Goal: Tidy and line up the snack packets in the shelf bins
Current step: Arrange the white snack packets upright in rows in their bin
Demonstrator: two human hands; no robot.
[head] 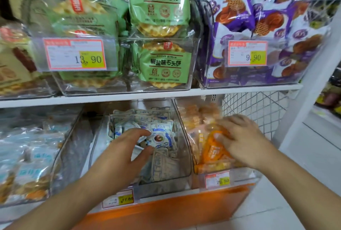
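On the lower shelf a clear bin [186,156] holds several small white-and-blue snack packets [162,128]. My left hand [127,148] reaches into it, thumb and fingers curved around a white-and-blue packet [161,140] with a round picture. It seems to touch the packet, but a firm hold cannot be made out. To the right, another clear bin [245,176] holds orange snack packets [212,150]. My right hand [239,137] lies palm down on top of them with fingers spread and slightly bent.
The upper shelf [166,95] carries clear bins of green waffle-biscuit packs [160,8] and purple pastry packs [258,17], each with price tags. A bin of pale blue packs [31,156] stands at lower left. A white wire mesh panel [258,108] closes the shelf's right end.
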